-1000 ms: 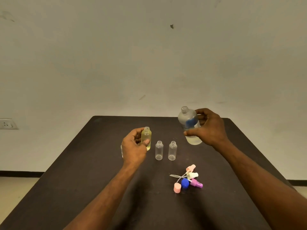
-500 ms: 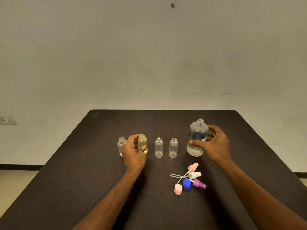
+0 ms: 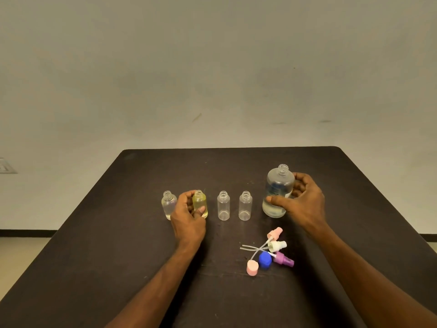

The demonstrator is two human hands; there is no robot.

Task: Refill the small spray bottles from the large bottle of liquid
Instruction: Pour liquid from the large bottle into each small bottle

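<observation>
Several small uncapped bottles stand in a row on the dark table (image 3: 118, 233). My left hand (image 3: 188, 218) grips the second one, a small bottle full of yellowish liquid (image 3: 200, 203), standing on the table. Left of it stands a small clear bottle (image 3: 168, 204) holding liquid. Two small clear bottles (image 3: 223, 205) (image 3: 245, 205) stand to the right and look empty. My right hand (image 3: 299, 202) grips the large uncapped bottle (image 3: 277, 190), upright on the table with liquid in its lower part.
A cluster of loose spray tops and caps lies in front of the bottles: a pink sprayer (image 3: 274, 233), a white sprayer (image 3: 277, 246), a purple sprayer (image 3: 283, 259), a blue cap (image 3: 264, 260) and a pink cap (image 3: 252, 268). A wall socket (image 3: 7, 165) is at far left.
Both hands came down: the yellowish small bottle and the large bottle, held in the air a second ago, now stand on the table. The large bottle went from tilted to upright.
</observation>
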